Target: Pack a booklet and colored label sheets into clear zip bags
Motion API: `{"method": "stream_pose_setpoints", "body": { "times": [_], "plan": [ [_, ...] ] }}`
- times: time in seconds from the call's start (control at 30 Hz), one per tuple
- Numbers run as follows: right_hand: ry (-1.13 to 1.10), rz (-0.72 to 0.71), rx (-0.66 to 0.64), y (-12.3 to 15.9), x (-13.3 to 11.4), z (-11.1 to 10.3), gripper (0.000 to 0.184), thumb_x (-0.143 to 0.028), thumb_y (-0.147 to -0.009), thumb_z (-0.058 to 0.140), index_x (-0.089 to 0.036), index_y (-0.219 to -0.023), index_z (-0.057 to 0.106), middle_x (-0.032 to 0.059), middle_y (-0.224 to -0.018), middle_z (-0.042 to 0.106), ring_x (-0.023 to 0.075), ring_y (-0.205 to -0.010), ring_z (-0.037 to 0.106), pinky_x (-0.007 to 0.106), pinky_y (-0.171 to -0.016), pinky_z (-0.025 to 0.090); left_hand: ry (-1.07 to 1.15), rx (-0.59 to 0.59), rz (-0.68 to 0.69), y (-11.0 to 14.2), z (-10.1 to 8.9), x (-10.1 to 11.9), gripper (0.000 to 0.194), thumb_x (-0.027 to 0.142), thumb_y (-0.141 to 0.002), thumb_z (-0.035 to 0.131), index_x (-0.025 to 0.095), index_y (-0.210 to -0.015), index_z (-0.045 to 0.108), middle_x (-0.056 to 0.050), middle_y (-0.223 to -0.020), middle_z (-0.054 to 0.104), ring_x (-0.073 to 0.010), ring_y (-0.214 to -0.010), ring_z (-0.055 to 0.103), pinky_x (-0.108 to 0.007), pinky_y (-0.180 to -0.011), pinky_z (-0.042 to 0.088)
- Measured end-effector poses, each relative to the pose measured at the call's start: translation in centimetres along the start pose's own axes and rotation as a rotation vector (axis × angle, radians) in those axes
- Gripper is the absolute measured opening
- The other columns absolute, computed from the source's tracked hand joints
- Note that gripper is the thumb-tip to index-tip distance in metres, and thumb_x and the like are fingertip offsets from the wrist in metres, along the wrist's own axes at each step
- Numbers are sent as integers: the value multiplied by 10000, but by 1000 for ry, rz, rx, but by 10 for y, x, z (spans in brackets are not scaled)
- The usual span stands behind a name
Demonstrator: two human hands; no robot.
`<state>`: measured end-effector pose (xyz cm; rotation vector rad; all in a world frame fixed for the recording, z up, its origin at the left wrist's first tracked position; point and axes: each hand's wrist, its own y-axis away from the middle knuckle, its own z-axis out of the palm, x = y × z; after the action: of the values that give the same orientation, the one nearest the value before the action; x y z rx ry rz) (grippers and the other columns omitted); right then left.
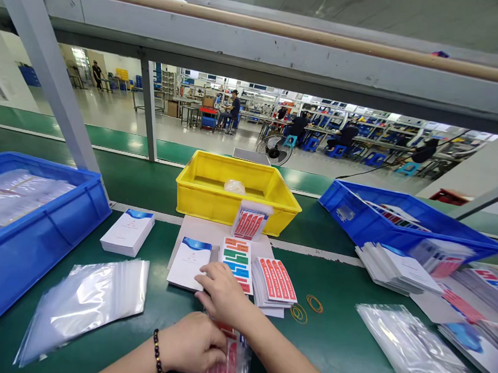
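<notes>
My left hand [194, 342], with a beaded bracelet at its wrist, is closed on a clear plastic bag [242, 370] at the near edge. Red label sheets [227, 363] show through it. Crossing above it, my right hand [222, 293] has its fingers apart, their tips at the right edge of a stack of white booklets [190, 261] with blue tops. Just beyond that hand lies a stack of multicoloured label sheets [237, 258]. To its right is a stack of red label sheets [275, 280]. Another red-label pack [250, 223] leans upright against the yellow bin [231, 208].
Clear bags [93, 295] and more booklets [127, 233] lie left, beside a blue bin [40, 253]. Rubber bands [314, 303] lie right of the labels. Farther right are a tilted blue bin [356, 220], booklets [395, 266] and bags [411, 345]. A shelf beam [256, 42] crosses overhead.
</notes>
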<state>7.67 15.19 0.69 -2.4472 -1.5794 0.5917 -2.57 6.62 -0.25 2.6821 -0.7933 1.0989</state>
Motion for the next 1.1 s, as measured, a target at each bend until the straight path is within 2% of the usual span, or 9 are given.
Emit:
{"method": "stream_pose_setpoints", "body": {
  "times": [0.1, 0.23, 0.33, 0.47, 0.6, 0.7, 0.83, 0.93, 1.1],
  "plan": [
    [129, 39, -86, -17, -6, 16, 454, -279, -671, 689, -138, -1082, 556, 121, -980, 592, 272, -897, 500, 411, -785, 382, -18, -6, 44, 1, 6, -2, 188, 223, -767, 579, 219, -630, 707, 8, -519, 658, -135, -449, 506, -243, -430, 274],
    [192, 68, -105, -21, -10, 26, 71, -156, -693, 616, -146, -763, 617, 86, -779, 592, 227, -750, 500, 350, -677, 364, -1, 28, 17, 2, 8, -3, 174, 257, -752, 596, 239, -629, 717, 15, -496, 642, -134, -430, 488, -248, -416, 257],
    [173, 64, -14, -15, -6, 18, 140, -103, -771, 517, -162, -686, 611, 57, -709, 561, 187, -692, 476, 320, -649, 335, 138, 49, -43, 2, 5, -1, 175, 314, -748, 593, 235, -661, 723, 4, -522, 640, -138, -460, 490, -244, -436, 276],
    [160, 7, 289, 0, 7, -11, 216, -107, -860, 423, -166, -850, 630, 62, -751, 566, 174, -692, 465, 311, -649, 339, 614, 130, -143, 0, 2, -1, 442, 589, -715, 540, 184, -764, 711, -2, -515, 584, -110, -444, 446, -222, -439, 300],
    [129, -56, 319, 23, 12, -43, 227, -119, -863, 427, -202, -950, 619, 62, -780, 580, 179, -715, 493, 310, -626, 365, 1314, 279, -270, -5, 2, -9, 902, 844, -620, 245, 110, -969, 638, 28, -425, 485, -66, -316, 344, -192, -352, 262],
    [19, -101, 229, 40, 7, -60, 248, -120, -849, 445, -247, -988, 605, 50, -780, 589, 176, -707, 523, 313, -610, 391, 1610, 355, -358, -8, 0, -12, 822, 776, -714, 213, 112, -961, 629, -32, -508, 591, -111, -368, 488, -206, -363, 345],
    [-148, -93, 158, 49, 12, -69, 165, -215, -847, 481, -241, -937, 617, 59, -820, 596, 193, -750, 560, 328, -635, 447, 1737, 416, -329, -9, 0, -11, 377, 371, -667, 652, 95, -923, 648, -103, -778, 705, -207, -658, 648, -301, -623, 495],
    [-145, 140, 233, 40, 37, -64, 208, -217, -873, 417, -207, -889, 625, 72, -848, 605, 194, -789, 578, 318, -675, 469, 1746, 443, -312, -9, 1, -9, 389, 231, -628, 702, 96, -987, 637, -137, -949, 702, -276, -874, 646, -402, -849, 450],
    [0, 516, 212, 15, 86, -44, 234, -205, -783, 518, -178, -1002, 596, 94, -991, 604, 250, -944, 552, 381, -817, 436, 1673, 359, -342, -8, -3, -6, 423, 243, -633, 738, 88, -1012, 632, -164, -1014, 685, -296, -915, 642, -431, -875, 437]
  ]
}}
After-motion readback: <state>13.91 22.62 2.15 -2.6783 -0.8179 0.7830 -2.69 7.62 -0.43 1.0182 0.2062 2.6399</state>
